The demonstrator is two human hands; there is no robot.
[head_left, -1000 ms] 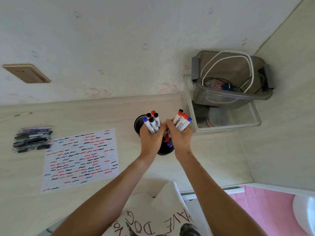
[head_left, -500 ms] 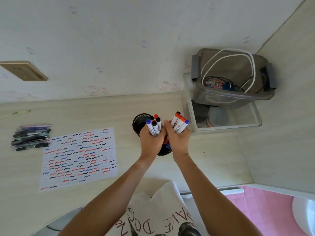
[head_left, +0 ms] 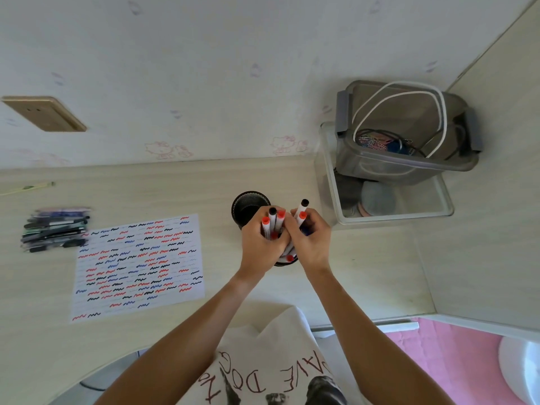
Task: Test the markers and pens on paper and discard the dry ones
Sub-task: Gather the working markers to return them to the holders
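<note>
Red- and black-capped markers [head_left: 273, 222] sit lower than a second ago: left hand [head_left: 260, 244] and right hand [head_left: 311, 244] grip bundles, lowering them into cup [head_left: 248, 204] (testing apparently finished).

Desk [head_left: 163, 185] looks pale wood-grain laminate, matt; on it, left of the black mesh pen cup [head_left: 248, 204], lies a smooth white paper sheet [head_left: 137, 264] w/ ink squiggles. Right of cup: clear glossy plastic tray [head_left: 438, 211], smoky translucent plastic bin [head_left: 388, 165] on top; markers [head_left: 273, 220] smooth white plastic.
</note>
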